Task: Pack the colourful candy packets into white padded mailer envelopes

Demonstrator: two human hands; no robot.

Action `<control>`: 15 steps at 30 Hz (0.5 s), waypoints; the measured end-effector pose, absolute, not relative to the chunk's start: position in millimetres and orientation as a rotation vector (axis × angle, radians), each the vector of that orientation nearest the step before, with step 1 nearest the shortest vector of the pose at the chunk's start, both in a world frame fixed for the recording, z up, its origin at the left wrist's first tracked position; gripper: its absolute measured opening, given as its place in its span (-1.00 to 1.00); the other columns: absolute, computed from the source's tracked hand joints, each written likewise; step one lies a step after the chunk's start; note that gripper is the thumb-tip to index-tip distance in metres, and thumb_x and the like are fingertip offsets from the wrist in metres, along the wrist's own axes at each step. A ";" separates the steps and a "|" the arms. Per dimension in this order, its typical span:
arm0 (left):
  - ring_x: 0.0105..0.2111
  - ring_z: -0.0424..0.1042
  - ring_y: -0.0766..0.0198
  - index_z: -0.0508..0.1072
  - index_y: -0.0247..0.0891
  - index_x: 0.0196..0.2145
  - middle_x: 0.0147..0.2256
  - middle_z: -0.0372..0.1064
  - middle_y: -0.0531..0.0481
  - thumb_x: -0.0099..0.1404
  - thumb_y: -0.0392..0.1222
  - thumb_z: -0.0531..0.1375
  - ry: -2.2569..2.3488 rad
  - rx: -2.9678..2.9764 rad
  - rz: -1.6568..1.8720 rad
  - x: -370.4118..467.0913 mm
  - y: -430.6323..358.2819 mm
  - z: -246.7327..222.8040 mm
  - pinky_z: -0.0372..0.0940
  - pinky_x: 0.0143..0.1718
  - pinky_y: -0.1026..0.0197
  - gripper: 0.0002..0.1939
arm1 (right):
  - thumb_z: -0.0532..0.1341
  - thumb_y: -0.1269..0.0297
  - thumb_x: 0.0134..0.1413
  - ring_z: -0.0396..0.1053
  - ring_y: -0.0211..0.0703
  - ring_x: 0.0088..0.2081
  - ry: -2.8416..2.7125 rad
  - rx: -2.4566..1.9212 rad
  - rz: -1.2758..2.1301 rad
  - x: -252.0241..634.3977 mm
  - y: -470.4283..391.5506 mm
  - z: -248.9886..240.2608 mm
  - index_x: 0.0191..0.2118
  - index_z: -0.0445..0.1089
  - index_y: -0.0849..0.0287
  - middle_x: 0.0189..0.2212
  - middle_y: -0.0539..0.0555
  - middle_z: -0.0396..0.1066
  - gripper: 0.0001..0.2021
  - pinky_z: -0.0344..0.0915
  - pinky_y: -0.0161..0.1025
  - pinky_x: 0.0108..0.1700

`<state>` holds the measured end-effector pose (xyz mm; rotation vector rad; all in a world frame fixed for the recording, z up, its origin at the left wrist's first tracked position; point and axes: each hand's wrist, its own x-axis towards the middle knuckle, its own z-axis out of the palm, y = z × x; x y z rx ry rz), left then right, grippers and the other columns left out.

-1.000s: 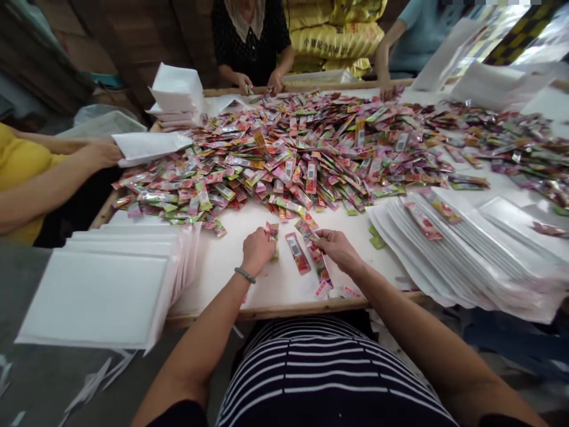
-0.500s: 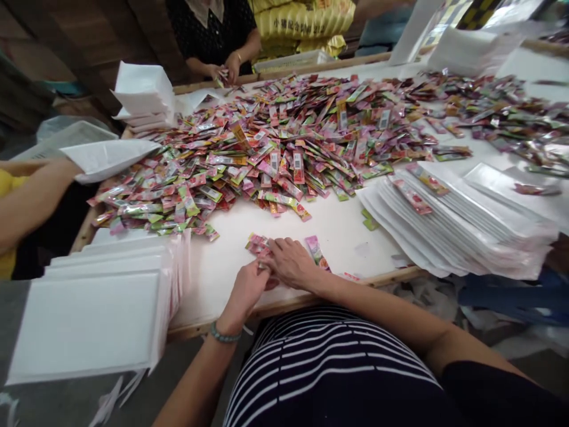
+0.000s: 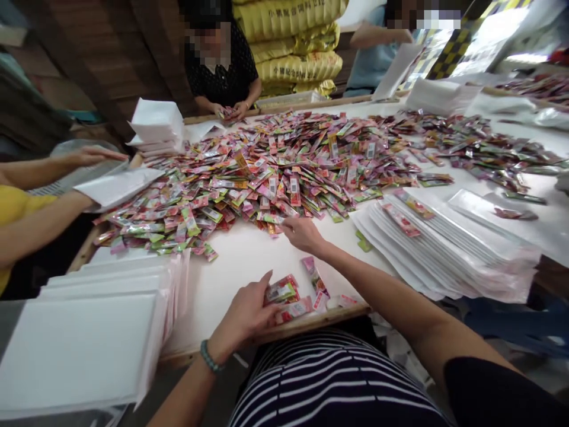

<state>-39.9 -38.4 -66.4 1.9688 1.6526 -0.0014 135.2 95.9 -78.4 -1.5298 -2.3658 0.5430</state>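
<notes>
My left hand (image 3: 246,311) rests at the table's front edge, thumb and forefinger spread apart. Its fingers touch the edges of a few small printed sachets (image 3: 283,289) lying there, red, pink and green. At the near border of a big heap of sachets (image 3: 249,178), my right hand (image 3: 304,234) has its fingertips closed on the end of a pink and green sachet (image 3: 270,219). A purple sachet (image 3: 315,276) lies between my two hands, with small pink-white pieces (image 3: 320,301) beside it.
Stacked white bags stand at left (image 3: 98,344) and right (image 3: 444,243); two sachets lie on the right stack. A co-worker's arms (image 3: 44,172) hold a white bag (image 3: 118,187) at left. Another person (image 3: 222,77) handles sachets across the table. Yellow sacks (image 3: 293,65) are piled behind.
My hands have come apart. The right has moved forward to the heap; the left has moved nearer the edge, where sachets now lie. The view has tilted up.
</notes>
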 end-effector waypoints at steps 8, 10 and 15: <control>-0.17 0.51 0.01 0.55 -0.34 -0.27 -0.26 0.54 -0.30 0.30 0.11 0.08 2.219 1.818 0.181 -4.4 84.5 -64.7 0.28 -0.22 0.15 -0.55 | 0.13 0.22 0.19 0.45 -0.07 -0.15 -2.358 -1.838 0.450 143.4 135.6 -95.1 -0.19 0.52 0.20 -0.16 0.20 0.51 -0.75 0.25 -0.29 -0.20; -0.14 0.50 -0.01 0.54 -0.40 -0.22 -0.23 0.52 -0.37 0.26 0.12 0.13 2.227 1.807 0.194 7.2 104.4 -73.7 0.28 -0.22 0.15 -0.53 | 0.12 0.18 0.19 0.46 -0.11 -0.22 -2.336 -1.899 0.485 159.5 131.5 -97.2 -0.27 0.52 0.20 -0.29 0.16 0.53 -0.73 0.23 -0.32 -0.28; -0.13 0.49 0.00 0.53 -0.43 -0.19 -0.21 0.52 -0.39 0.29 -0.05 0.11 2.185 1.805 0.172 18.5 121.8 -88.1 0.26 -0.23 0.16 -0.63 | 0.15 0.11 0.13 0.45 -0.08 -0.24 -2.236 -2.022 0.535 171.5 116.0 -99.1 -0.26 0.50 0.22 -0.27 0.18 0.52 -0.71 0.20 -0.31 -0.33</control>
